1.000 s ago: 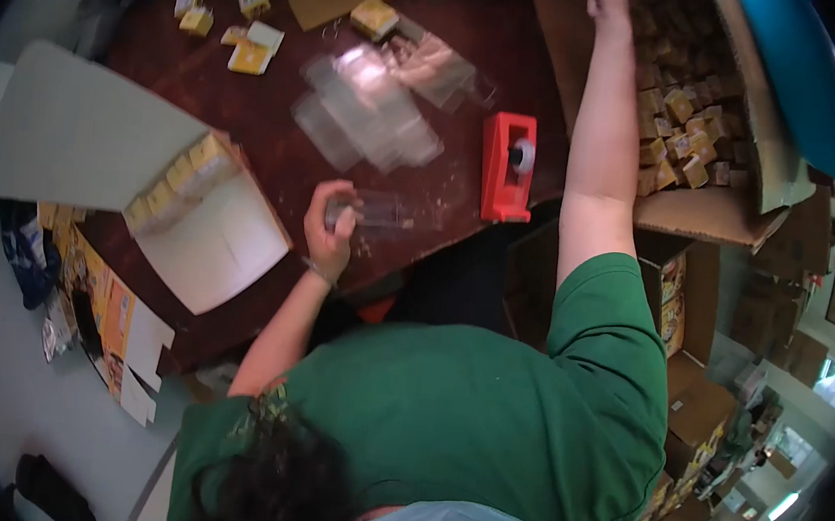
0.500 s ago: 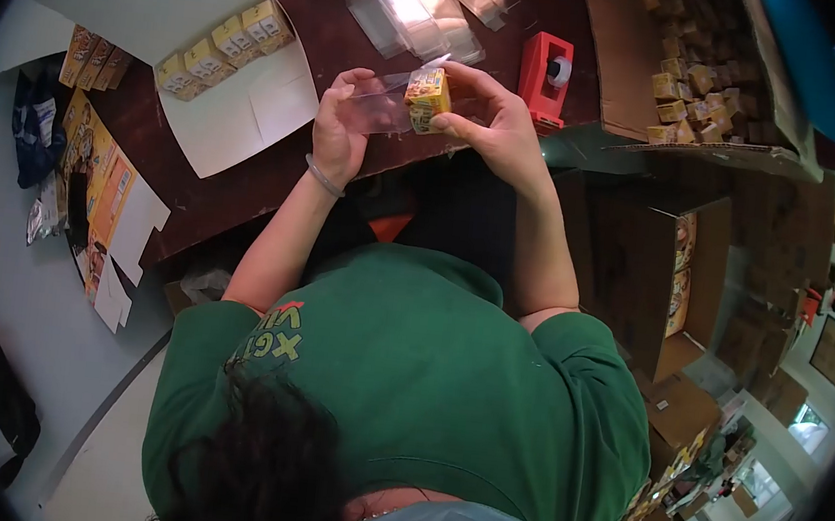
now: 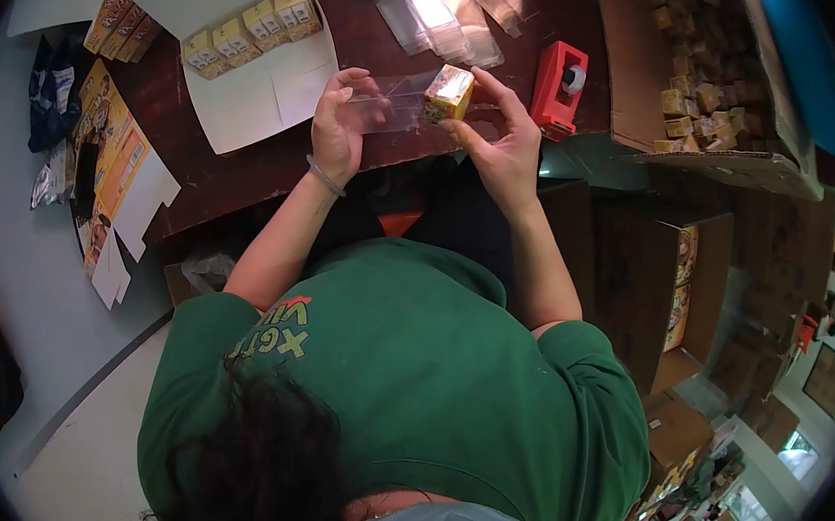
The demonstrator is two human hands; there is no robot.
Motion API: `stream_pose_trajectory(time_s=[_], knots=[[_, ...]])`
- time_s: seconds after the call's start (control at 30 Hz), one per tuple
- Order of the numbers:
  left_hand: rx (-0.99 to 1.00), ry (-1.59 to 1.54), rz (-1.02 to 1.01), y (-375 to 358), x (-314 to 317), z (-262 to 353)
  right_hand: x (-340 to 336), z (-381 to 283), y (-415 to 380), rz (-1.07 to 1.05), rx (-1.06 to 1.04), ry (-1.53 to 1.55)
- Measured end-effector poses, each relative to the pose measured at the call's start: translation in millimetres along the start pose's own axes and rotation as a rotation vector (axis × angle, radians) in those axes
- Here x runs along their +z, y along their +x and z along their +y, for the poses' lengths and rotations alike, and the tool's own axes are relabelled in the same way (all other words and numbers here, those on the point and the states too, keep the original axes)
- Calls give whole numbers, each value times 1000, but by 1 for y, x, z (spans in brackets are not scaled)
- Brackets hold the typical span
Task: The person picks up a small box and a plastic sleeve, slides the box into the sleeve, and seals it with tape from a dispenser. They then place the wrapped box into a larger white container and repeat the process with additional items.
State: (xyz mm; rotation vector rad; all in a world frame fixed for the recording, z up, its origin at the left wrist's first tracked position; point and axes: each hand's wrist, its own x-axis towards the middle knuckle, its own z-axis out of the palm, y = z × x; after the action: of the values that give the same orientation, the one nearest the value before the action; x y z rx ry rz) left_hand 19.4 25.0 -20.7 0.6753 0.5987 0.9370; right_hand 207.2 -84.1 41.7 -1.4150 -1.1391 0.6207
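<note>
My left hand [image 3: 338,130] is closed around one end of a clear plastic box [image 3: 397,106], just above the near edge of the dark red table [image 3: 244,179]. Between the thumb and forefinger of my right hand [image 3: 504,153] is a small yellow printed carton [image 3: 448,94]. This carton overlaps the right end of the clear box in the view, and its shiny top face is turned up. Past my hands lie flattened clear plastic boxes [image 3: 439,12]. A red tape dispenser [image 3: 559,91] stands to the right of my right hand.
A row of small yellow cartons [image 3: 253,32] stands on an opened white cardboard sheet [image 3: 270,106]. At the right, a large cardboard box [image 3: 623,89] holds many little cartons. Printed cardboard [image 3: 119,172] hangs by the table's left side. Another cardboard box [image 3: 638,272] stands lower right.
The yellow carton has tilted in my right hand, so its top face now shows, and it has shifted slightly right. The whole view has shifted a little. Left hand keeps its hold.
</note>
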Motion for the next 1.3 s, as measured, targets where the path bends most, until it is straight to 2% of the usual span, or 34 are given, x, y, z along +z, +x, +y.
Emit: stream_pose_trajectory(time_s=[0.1,0.13,0.27,0.33,0.43,0.53,0.7,0.8,0.83,0.93,1.0,1.03,1.07,1.13,1.17,1.23,1.3], knots=[[265,135,158,-3,19,-9,16,-6,-4,114,-257,-255],[331,189,140,-6,26,-10,23,-6,-8,82,-208,-185],[202,-31,138,6,7,-3,31,-11,-22,-188,2,173],[136,-91,173,7,0,3,27,-11,-22,-90,53,188],[92,-118,167,7,-3,6,14,-6,-7,112,-107,-216],[138,25,100,1,6,2,18,-4,2,127,-260,-357],[301,74,49,-2,12,-2,30,-13,-8,-80,26,130],[276,179,-23,-5,7,4,21,-7,-8,-140,-96,-127],[284,209,-25,-6,6,4,25,-9,-11,-68,-95,-158],[328,326,-35,-4,9,7,32,-10,-17,95,-306,-299],[370,437,-28,-9,16,6,40,-10,-26,-87,-167,-121],[317,443,-122,-13,16,5,43,-11,-26,-200,-174,-54],[253,381,-127,-17,17,6,42,-16,-28,-165,-234,-164],[137,255,-141,-18,20,11,37,-17,-19,-271,5,89],[138,273,-183,-19,16,8,27,-21,-16,-409,244,64],[151,292,-137,-27,21,5,26,-10,-7,-445,148,86],[160,326,-153,-31,20,-1,9,-12,1,-541,239,69]])
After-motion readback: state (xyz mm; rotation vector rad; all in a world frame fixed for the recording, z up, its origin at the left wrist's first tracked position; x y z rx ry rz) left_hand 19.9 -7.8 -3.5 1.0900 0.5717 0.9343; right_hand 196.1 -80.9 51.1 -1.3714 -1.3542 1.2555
